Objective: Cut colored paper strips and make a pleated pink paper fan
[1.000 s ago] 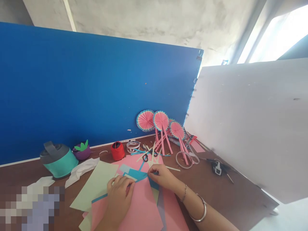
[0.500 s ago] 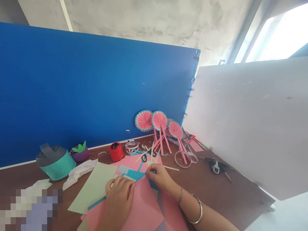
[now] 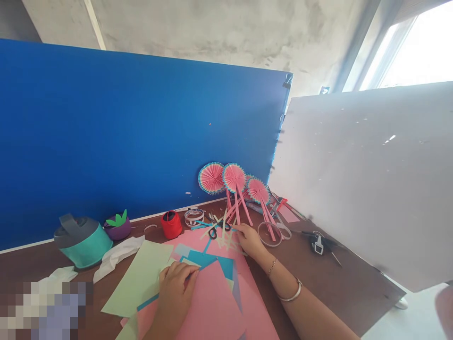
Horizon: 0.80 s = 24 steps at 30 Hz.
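Observation:
My left hand (image 3: 178, 284) rests on a sheet of pink paper (image 3: 212, 302), fingers curled and closed at its upper left edge. Blue paper (image 3: 225, 264) shows under the sheet. My right hand (image 3: 252, 242) is reaching to the scissors (image 3: 213, 233), its fingertips beside or touching the black handle; I cannot tell which. The hand looks open, with fingers stretched forward. Cut paper strips (image 3: 226, 218) lie over the scissors, and their blades are partly hidden. Pale green paper (image 3: 141, 276) lies left of my left hand.
Pink pleated paper fans (image 3: 235, 177) lean on the blue board (image 3: 141, 132). Along the back stand a red spool (image 3: 171, 224), tape rolls (image 3: 194, 217), a purple pot (image 3: 118, 231) and a teal container (image 3: 85, 245). A glue gun (image 3: 320, 244) lies right, near the white panel (image 3: 371, 179).
My right hand has left the edge of the pink sheet and moved forward and right to the scissors. The pink sheet has shifted slightly right; my left hand stays on it.

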### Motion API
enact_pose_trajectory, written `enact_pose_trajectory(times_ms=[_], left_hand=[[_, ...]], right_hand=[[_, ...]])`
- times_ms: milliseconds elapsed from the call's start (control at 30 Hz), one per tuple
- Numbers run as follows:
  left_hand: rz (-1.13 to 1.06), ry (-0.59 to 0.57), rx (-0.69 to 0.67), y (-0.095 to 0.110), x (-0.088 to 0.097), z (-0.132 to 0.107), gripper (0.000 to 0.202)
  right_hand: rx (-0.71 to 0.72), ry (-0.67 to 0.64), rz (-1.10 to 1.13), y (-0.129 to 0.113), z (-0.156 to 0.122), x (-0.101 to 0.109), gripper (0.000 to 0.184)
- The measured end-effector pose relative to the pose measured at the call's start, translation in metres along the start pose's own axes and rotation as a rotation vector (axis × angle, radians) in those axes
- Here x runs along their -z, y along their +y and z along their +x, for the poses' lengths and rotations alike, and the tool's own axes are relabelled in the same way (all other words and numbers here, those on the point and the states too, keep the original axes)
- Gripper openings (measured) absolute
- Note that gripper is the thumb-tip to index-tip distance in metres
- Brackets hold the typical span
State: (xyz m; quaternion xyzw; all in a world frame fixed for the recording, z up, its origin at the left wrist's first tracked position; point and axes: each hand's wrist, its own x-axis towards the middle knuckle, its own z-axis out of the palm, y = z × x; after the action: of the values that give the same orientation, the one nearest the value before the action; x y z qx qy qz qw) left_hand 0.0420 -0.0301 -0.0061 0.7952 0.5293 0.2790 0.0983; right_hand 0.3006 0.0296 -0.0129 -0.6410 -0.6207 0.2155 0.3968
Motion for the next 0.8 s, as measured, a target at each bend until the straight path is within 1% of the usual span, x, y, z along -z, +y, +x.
enact_pose_trajectory(times_ms=[67, 133, 200, 233, 267, 300, 333, 400, 467, 567, 667, 800], left_hand=[[-0.008, -0.011, -0.005, -0.001, -0.002, 0.000, 0.024], [-0.012, -0.012, -0.020, -0.001, -0.003, 0.000, 0.023], [-0.011, 0.001, -0.030, -0.001, -0.003, 0.001, 0.023], [-0.009, 0.009, -0.033, -0.001, -0.003, 0.001, 0.023], [-0.007, 0.016, -0.036, -0.001, -0.004, 0.000, 0.023], [-0.004, 0.024, -0.041, 0.000, -0.004, 0.000, 0.023], [-0.002, 0.030, -0.046, 0.001, -0.005, 0.000, 0.022], [-0.002, 0.033, -0.053, 0.001, -0.005, 0.000, 0.022], [-0.006, 0.018, -0.044, 0.001, -0.004, 0.001, 0.021], [-0.017, -0.066, -0.001, -0.001, 0.002, 0.003, 0.019], [-0.023, -0.176, 0.077, -0.005, 0.012, 0.007, 0.020], [-0.051, -0.269, 0.166, -0.011, 0.024, 0.011, 0.018]], right_hand=[[0.022, 0.009, -0.070, 0.000, -0.001, -0.002, 0.038], [0.040, 0.068, -0.149, -0.005, -0.002, -0.001, 0.040], [0.109, 0.120, -0.212, -0.014, -0.006, 0.001, 0.035], [0.168, 0.108, -0.218, -0.020, -0.009, 0.001, 0.030], [0.234, 0.056, -0.183, -0.027, -0.012, -0.001, 0.024], [0.296, -0.063, -0.116, -0.033, -0.017, -0.003, 0.020], [0.323, -0.188, -0.038, -0.038, -0.021, -0.006, 0.017], [0.297, -0.394, 0.059, -0.045, -0.031, -0.013, 0.015], [0.242, -0.479, 0.105, -0.046, -0.036, -0.019, 0.012], [0.195, -0.493, 0.103, -0.040, -0.037, -0.019, 0.011], [0.151, -0.488, 0.008, -0.033, -0.031, -0.011, 0.010], [0.120, -0.441, -0.131, -0.029, -0.026, -0.002, 0.014]])
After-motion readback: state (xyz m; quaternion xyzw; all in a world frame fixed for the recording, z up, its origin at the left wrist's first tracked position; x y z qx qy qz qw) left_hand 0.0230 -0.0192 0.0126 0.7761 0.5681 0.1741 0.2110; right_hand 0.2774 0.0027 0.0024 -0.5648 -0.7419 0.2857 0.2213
